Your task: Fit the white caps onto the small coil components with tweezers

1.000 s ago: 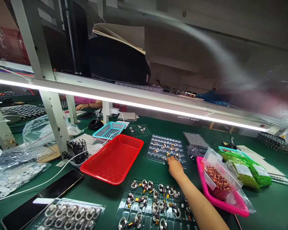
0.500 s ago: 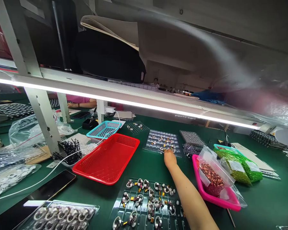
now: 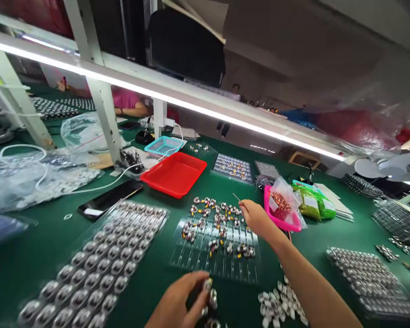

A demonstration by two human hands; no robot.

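Observation:
My left hand (image 3: 182, 298) is low in the middle of the view, its thumb and fingers closed around a small ring-shaped part (image 3: 208, 289) with a yellow tab. My right hand (image 3: 256, 216) grips a thin metal tool (image 3: 239, 199), likely tweezers, by the right edge of a clear tray (image 3: 191, 258). Many small silvery ring parts with yellow tabs lie in that tray. On the left stands a long tray of shiny round parts (image 3: 104, 264). White small pieces (image 3: 280, 300) are piled below my right forearm.
Behind are a red basket (image 3: 176, 175), a blue basket (image 3: 162, 146), another parts tray (image 3: 232, 168) and a pink basket (image 3: 287, 222) with bagged copper parts. A black phone (image 3: 111, 198) lies left; a lit shelf beam crosses above. A person's arm (image 3: 135, 110) shows behind.
My right hand has drawn back from the far tray to the near one. My left hand has come into view holding a part. The view has shifted, showing more of the near table.

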